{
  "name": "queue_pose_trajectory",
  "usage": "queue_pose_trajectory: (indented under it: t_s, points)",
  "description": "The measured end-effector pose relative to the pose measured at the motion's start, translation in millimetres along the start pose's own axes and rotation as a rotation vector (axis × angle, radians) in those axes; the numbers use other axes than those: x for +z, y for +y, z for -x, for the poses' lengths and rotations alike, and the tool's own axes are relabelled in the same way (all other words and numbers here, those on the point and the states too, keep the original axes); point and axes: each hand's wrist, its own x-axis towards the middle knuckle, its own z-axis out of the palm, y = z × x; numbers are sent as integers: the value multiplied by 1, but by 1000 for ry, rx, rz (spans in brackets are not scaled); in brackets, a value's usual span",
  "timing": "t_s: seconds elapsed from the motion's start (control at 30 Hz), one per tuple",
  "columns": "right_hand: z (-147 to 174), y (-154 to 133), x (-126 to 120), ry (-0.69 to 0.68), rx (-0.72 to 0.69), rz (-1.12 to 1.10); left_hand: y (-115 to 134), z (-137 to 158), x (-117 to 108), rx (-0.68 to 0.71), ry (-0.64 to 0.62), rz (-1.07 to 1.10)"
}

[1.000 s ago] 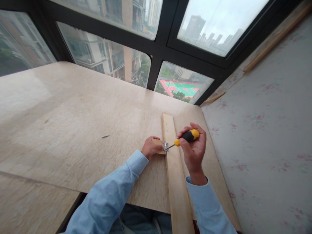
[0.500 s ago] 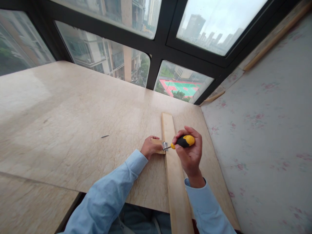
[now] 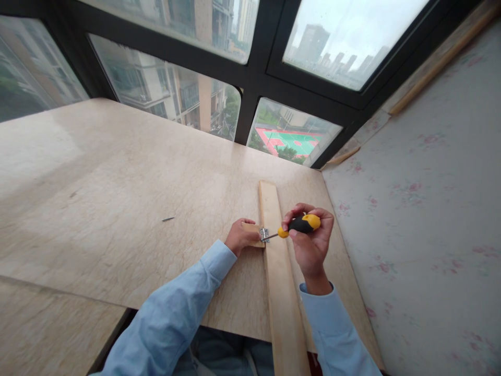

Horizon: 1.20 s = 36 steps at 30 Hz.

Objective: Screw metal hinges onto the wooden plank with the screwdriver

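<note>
My right hand (image 3: 311,237) is closed round the black and yellow handle of a screwdriver (image 3: 300,224). The tool's thin shaft slants down to the left, its tip at a small metal hinge (image 3: 265,235). That hinge lies across the joint between a long wooden board (image 3: 279,277) and a short wood block (image 3: 252,228). My left hand (image 3: 239,236) grips the block, thumb on top beside the hinge. Whether a screw sits under the tip is too small to tell.
A small thin metal piece (image 3: 168,219), perhaps a screwdriver bit, lies on the marbled countertop (image 3: 129,209) to the left. Dark-framed windows (image 3: 250,78) stand behind, and a flower-patterned wall (image 3: 422,235) is on the right. The board overhangs the counter's front edge.
My right hand has shifted slightly right, and more of the screwdriver's shaft shows between handle and hinge. My left hand, the block and the board are nearly unmoved.
</note>
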Motion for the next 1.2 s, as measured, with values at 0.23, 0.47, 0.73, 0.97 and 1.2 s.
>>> queue_pose_trajectory:
  t_s: [0.23, 0.47, 0.73, 0.97, 1.2]
  points:
    - [6, 0, -1, -33, -37, 0, 0, -1, 0, -10, -4, -21]
    - [12, -3, -1, -29, -57, 51, 0, 0, -1, -14, -14, -13]
    - [13, -4, -2, -18, -29, -22, 3, 1, -1, -27, -17, -4]
    - [-1, -8, -1, 85, -77, -25, 5, 0, 1, -42, 1, -55]
    - [-4, -3, -1, 61, -53, -7, 8, 1, 0, -60, -17, -103]
